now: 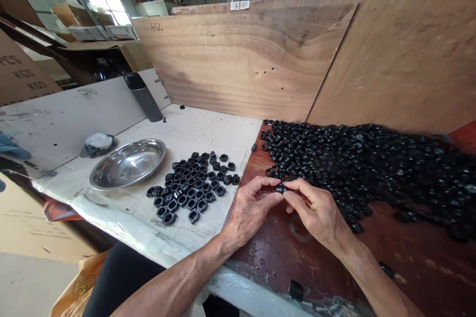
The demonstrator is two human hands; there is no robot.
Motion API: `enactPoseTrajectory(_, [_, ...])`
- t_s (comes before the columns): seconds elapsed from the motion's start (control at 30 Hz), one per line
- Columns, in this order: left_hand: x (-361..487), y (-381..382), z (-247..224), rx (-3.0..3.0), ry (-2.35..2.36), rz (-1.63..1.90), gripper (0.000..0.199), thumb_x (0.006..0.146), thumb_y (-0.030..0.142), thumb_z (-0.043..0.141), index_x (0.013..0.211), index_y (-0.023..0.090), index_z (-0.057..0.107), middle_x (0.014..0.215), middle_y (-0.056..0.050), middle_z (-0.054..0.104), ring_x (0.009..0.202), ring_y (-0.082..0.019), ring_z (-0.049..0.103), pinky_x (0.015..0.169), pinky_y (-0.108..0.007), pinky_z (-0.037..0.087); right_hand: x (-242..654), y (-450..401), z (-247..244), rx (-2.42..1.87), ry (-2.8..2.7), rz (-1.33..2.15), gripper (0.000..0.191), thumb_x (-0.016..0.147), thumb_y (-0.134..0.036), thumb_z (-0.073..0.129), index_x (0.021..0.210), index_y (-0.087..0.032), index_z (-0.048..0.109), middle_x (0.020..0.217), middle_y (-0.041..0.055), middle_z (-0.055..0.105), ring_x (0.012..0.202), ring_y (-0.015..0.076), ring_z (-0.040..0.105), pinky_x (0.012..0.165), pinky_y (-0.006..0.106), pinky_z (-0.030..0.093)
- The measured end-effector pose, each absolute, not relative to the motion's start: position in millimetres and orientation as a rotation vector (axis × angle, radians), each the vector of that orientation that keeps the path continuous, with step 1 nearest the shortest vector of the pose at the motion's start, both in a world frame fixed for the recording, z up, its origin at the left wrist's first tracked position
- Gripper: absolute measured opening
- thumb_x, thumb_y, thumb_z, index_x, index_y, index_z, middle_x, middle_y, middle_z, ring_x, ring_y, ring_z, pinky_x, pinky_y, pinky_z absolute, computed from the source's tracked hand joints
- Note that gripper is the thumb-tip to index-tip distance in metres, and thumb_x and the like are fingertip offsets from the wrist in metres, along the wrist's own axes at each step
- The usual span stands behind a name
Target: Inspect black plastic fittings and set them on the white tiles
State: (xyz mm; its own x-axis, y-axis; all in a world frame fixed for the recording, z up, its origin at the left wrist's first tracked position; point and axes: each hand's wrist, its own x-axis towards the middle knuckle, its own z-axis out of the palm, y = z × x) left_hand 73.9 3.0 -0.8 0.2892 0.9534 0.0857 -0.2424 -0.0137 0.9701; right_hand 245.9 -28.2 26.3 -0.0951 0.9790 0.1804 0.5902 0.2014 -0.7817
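Note:
A small black part [280, 188] is held between the fingertips of both hands, over the reddish-brown board [267, 252]. My left hand [253, 205] pinches it from the left with thumb and index finger. From the right, my right hand [316, 210] pinches the same part. Behind my hands and to the right spreads a large heap of black parts [334, 153]. On the white surface to the left lies a smaller group of black ring-shaped parts [191, 183], many with their openings facing up.
A shallow metal bowl [128, 164] stands on the white surface [208, 131] at left, beside a wrapped bundle [98, 144]. A dark bottle [144, 98] stands near the back corner. Wooden panels [238, 59] close off the back. A loose black piece [296, 290] lies near the front edge.

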Motion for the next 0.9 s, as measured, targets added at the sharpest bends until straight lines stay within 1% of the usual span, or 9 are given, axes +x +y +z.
enactPoseTrajectory(0.1, [75, 3, -1, 1.237, 0.791, 1.155, 0.025, 0.078, 0.029, 0.08, 0.1, 0.019, 0.074, 0.103, -0.005, 0.073, 0.088, -0.018, 0.069, 0.082, -0.03, 0.057, 245, -29, 23, -1.56, -1.801, 0.649, 0.051, 0.105, -0.046, 0.036, 0.065, -0.022, 0.057, 0.053, 0.0001, 0.057, 0.053, 0.0154, 0.057, 0.056, 0.027, 0.043])
enactPoseTrajectory(0.2, [76, 3, -1, 1.224, 0.816, 1.157, 0.025, 0.078, 0.029, 0.079, 0.1, 0.019, 0.073, 0.1, -0.005, 0.074, 0.083, -0.017, 0.069, 0.08, -0.029, 0.057, 245, -30, 26, -1.558, -1.722, 0.726, 0.057, 0.105, -0.053, 0.032, 0.065, -0.022, 0.057, 0.056, 0.0007, 0.059, 0.054, 0.0151, 0.058, 0.057, 0.026, 0.044])
enactPoseTrajectory(0.3, [75, 4, -2, 1.216, 0.843, 1.143, 0.027, 0.077, 0.029, 0.079, 0.101, 0.019, 0.072, 0.096, -0.004, 0.074, 0.079, -0.016, 0.068, 0.077, -0.029, 0.057, 244, -31, 31, -1.569, -1.645, 0.838, 0.059, 0.102, -0.058, 0.037, 0.061, -0.021, 0.058, 0.052, -0.0001, 0.055, 0.05, 0.0145, 0.055, 0.052, 0.026, 0.043])
enactPoseTrajectory(0.37, [75, 4, -2, 1.22, 0.855, 1.143, 0.027, 0.077, 0.028, 0.079, 0.102, 0.018, 0.072, 0.096, -0.004, 0.074, 0.081, -0.016, 0.068, 0.078, -0.029, 0.056, 244, -31, 31, -1.547, -1.615, 0.84, 0.049, 0.099, -0.055, 0.047, 0.068, -0.02, 0.062, 0.056, -0.0003, 0.058, 0.053, 0.0149, 0.057, 0.052, 0.026, 0.044])
enactPoseTrajectory(0.43, [75, 4, -3, 1.214, 0.847, 1.154, 0.027, 0.077, 0.027, 0.079, 0.101, 0.018, 0.072, 0.098, -0.004, 0.074, 0.085, -0.017, 0.069, 0.082, -0.03, 0.057, 244, -29, 30, -1.473, -1.608, 0.836, 0.029, 0.094, -0.047, 0.058, 0.087, -0.02, 0.067, 0.071, 0.0005, 0.067, 0.064, 0.0166, 0.064, 0.061, 0.025, 0.049])
enactPoseTrajectory(0.5, [76, 4, -5, 1.206, 0.826, 1.168, 0.026, 0.077, 0.026, 0.08, 0.101, 0.018, 0.072, 0.1, -0.004, 0.073, 0.088, -0.018, 0.069, 0.085, -0.032, 0.057, 245, -28, 28, -1.421, -1.593, 0.884, 0.023, 0.091, -0.041, 0.062, 0.099, -0.02, 0.066, 0.081, 0.0014, 0.071, 0.073, 0.018, 0.068, 0.068, 0.026, 0.053])
enactPoseTrajectory(0.63, [75, 5, -9, 1.327, 0.813, 1.184, 0.023, 0.081, 0.027, 0.078, 0.102, 0.019, 0.072, 0.104, -0.005, 0.073, 0.092, -0.019, 0.07, 0.088, -0.033, 0.057, 243, -28, 29, -1.477, -1.536, 0.928, 0.021, 0.089, -0.04, 0.063, 0.093, -0.02, 0.065, 0.068, -0.0007, 0.067, 0.064, 0.0172, 0.066, 0.063, 0.026, 0.05])
enactPoseTrajectory(0.8, [66, 6, -11, 1.912, 0.81, 1.199, 0.021, 0.091, 0.023, 0.066, 0.112, 0.022, 0.068, 0.111, -0.006, 0.071, 0.101, -0.019, 0.068, 0.093, -0.032, 0.054, 241, -28, 27, -1.521, -1.409, 1.154, 0.025, 0.089, -0.042, 0.06, 0.083, -0.019, 0.063, 0.051, -0.0049, 0.057, 0.048, 0.0139, 0.055, 0.053, 0.025, 0.044])
enactPoseTrajectory(0.9, [55, 2, -15, 2.281, 0.913, 1.044, 0.023, 0.093, 0.015, 0.056, 0.114, 0.019, 0.064, 0.106, -0.008, 0.067, 0.095, -0.02, 0.066, 0.088, -0.035, 0.056, 243, -25, 20, -1.586, -1.409, 1.151, 0.027, 0.087, -0.045, 0.062, 0.084, -0.018, 0.064, 0.058, -0.0036, 0.06, 0.046, 0.0125, 0.054, 0.047, 0.024, 0.042])
